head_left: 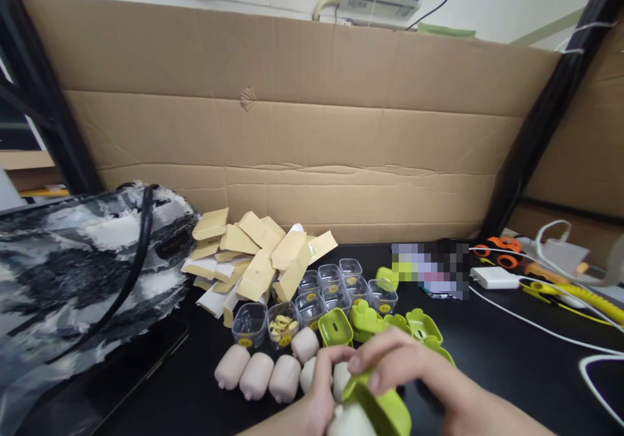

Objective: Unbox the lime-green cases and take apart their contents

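Note:
At the bottom centre my left hand curls around a cream rounded body, whose lower part is cut off by the frame edge. My right hand grips a lime-green plastic cover from above, tilted against that cream body; its thumb side is partly hidden. Just left of my hands stand several pinkish rounded bodies with small nubs, such as the pink body. Beyond my fingers lie a green square cap with a slot and several green flower-shaped pieces.
Clear small cups with yellow stickers stand behind, one cup holding small yellowish pieces. Opened cartons are piled at the back. A black-and-white bag is at left. A white charger, cables and orange-handled scissors lie at right.

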The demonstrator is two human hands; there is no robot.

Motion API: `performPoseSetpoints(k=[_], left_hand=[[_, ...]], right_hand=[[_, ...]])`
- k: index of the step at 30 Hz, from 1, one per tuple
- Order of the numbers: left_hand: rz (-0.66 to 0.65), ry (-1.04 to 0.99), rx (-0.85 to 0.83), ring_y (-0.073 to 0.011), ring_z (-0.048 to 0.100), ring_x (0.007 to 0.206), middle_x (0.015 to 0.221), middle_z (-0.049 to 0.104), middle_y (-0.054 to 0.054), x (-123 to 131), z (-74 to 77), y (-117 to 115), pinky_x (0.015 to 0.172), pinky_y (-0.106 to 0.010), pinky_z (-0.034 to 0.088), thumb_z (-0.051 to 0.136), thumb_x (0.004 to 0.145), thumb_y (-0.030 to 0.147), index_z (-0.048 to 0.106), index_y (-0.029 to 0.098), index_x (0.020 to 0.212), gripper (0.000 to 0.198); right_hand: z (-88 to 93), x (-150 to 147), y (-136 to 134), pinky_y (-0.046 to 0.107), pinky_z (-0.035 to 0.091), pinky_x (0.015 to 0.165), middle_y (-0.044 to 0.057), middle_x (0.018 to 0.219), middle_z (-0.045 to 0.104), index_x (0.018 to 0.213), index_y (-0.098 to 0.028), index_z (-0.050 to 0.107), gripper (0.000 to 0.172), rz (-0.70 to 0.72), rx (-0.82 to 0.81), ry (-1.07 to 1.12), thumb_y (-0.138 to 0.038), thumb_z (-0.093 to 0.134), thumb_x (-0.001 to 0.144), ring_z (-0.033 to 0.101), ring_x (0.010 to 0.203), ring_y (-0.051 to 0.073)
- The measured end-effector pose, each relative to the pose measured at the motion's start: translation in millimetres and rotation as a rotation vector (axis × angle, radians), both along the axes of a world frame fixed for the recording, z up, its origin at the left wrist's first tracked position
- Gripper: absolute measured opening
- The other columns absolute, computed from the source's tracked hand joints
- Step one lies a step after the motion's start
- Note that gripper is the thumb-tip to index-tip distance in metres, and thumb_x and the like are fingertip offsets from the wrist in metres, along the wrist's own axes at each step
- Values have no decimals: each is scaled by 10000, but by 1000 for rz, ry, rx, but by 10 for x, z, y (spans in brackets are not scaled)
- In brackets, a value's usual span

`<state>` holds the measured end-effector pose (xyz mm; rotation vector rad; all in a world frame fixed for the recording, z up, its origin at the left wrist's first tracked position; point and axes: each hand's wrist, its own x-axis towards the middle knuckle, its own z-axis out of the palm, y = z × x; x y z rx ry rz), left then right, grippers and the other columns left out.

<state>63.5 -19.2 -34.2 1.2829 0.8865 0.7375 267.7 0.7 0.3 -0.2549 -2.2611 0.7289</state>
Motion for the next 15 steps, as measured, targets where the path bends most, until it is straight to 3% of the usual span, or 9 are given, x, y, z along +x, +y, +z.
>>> performPoseSetpoints(k=[2,4,6,8,12,15], left_hand=[[-27,0,-59,-178,573,791,790,564,18,-81,216,-40,703,-270,423,753,615,452,436,243,986,531],[-32,-17,-62,-114,528,680,742,571,45,-139,413,-65,629,-219,381,766,618,434,405,237,921,511],[12,-27,-24,-79,501,668,811,579,39,-168,542,-62,607,-191,354,758,648,409,398,220,875,466],[60,-8,27,-73,487,666,838,549,39,-184,588,-36,596,-189,362,739,674,396,429,212,899,424],[159,262,297,-131,520,739,833,547,27,-228,535,7,677,-250,428,682,732,352,448,252,1103,449],[160,471,600,-171,566,817,901,607,2,-210,479,-5,731,-277,445,686,729,275,510,257,1052,369]], right_hand=[[41,78,74,307,509,850,50,1073,583,1144,-292,462,426,-205,35,69,-265,687,784,597,1005,203],[51,189,224,325,516,824,56,1051,578,1122,-268,449,381,-499,124,108,-283,654,801,599,977,210],[39,331,414,347,524,777,57,1008,584,1059,-249,450,315,-797,205,15,-343,624,814,615,905,216],[3,476,594,347,527,702,50,959,597,981,-243,460,253,-983,249,-162,-400,579,822,627,808,213],[-131,658,812,331,502,569,25,839,625,850,-249,466,187,-1097,236,-294,-380,576,775,628,645,209],[-213,676,855,331,500,557,11,786,633,808,-252,467,185,-1123,224,-324,-369,593,738,635,624,216]])
